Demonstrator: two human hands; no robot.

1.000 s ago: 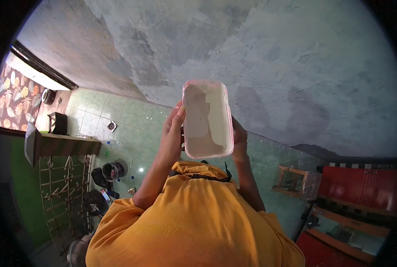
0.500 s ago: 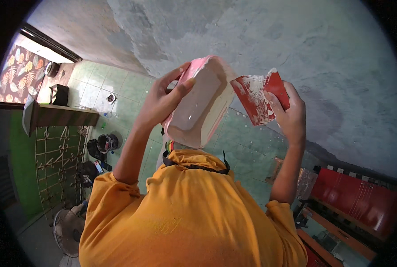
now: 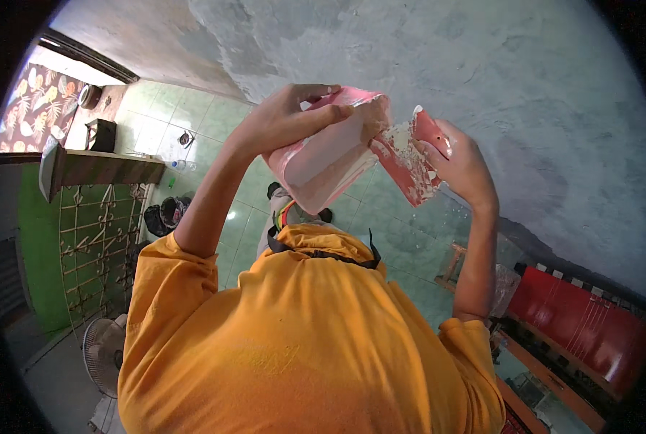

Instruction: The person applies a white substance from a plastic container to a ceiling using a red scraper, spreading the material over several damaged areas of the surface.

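My left hand point(image 3: 294, 119) grips the far rim of a pink plastic tub point(image 3: 319, 163), fingers outside and thumb over the edge. The tub is tilted, and pale grey-white paste coats its inside. In my right hand point(image 3: 457, 159) is a flat red plastering scraper point(image 3: 402, 170), smeared with white paste. Its left edge meets the tub's right rim, where paste has gathered. Both things are held up in front of my chest, close to a grey plastered wall point(image 3: 438, 50).
Green floor tiles point(image 3: 207, 116) lie below, with a dark bucket point(image 3: 173, 210) at left. A fan point(image 3: 106, 354) stands lower left beside a metal grille point(image 3: 95, 253). Red furniture point(image 3: 569, 325) is at lower right, near a small wooden stool point(image 3: 451, 266).
My left hand has shifted up and right along the rim, and the tub is tipped differently. The scraper has moved slightly left, its edge now against the tub's rim.
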